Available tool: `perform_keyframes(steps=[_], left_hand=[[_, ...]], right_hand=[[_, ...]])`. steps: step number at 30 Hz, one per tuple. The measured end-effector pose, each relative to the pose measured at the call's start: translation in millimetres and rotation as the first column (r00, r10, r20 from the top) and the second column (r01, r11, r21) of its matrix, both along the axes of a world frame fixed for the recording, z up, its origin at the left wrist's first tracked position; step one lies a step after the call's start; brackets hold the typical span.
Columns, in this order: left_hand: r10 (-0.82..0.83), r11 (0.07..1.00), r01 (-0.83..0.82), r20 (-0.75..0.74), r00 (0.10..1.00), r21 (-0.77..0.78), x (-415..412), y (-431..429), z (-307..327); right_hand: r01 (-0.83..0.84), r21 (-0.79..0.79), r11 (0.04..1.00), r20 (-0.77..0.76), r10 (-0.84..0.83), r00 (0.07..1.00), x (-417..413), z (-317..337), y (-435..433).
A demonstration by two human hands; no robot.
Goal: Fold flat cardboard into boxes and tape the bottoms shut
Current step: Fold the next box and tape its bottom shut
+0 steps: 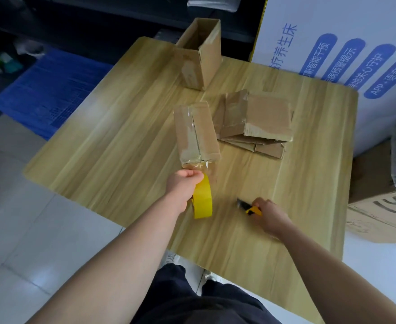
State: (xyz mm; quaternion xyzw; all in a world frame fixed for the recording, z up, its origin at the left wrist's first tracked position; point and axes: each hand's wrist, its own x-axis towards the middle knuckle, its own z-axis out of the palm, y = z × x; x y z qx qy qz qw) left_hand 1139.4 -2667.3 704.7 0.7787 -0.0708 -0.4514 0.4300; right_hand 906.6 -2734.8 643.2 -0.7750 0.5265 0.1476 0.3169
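- A person's left hand [184, 187] grips a yellow roll of tape [202, 198], fingers [193, 174] curled over its rim, just beside the near end of a cardboard box [195, 133] lying on the wooden surface [112, 146].
- Clear tape runs along the box's centre seam and down to the roll.
- The right hand [270, 215] has its fingers closed round a yellow-and-black utility knife [249, 208] resting on the surface.
- Flat cardboard [257, 123] lies stacked just right of the box; an open box [200, 52] stands upright at the far edge.
- A white panel [332, 38] behind carries blue Chinese writing, with "APP" legible.
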Motion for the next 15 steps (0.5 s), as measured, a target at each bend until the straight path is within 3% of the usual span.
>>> perform_keyframes(steps=[3, 8, 11, 15], left_hand=[[0.007, 1.000, -0.007, -0.001, 1.000, -0.009, -1, -1, -3], [0.002, 1.000, -0.002, 0.005, 1.000, -0.012, -3, -3, -1], [-0.006, 1.000, 0.006, 0.007, 1.000, 0.001, -2, -4, 1], [-0.018, 1.000, 0.018, 0.015, 1.000, 0.007, 0, -5, 4]], right_hand=[[0.070, 0.035, 0.997, 0.185, -0.075, 0.980, 4, 22, -10], [-0.129, -0.067, 0.989, 0.413, 0.145, 0.899, 30, 84, -22], [-0.212, -0.111, 0.971, 0.415, 0.239, 0.878, 50, 111, -25], [-0.216, -0.128, 0.968, 0.362, 0.248, 0.899, 68, 117, -29]])
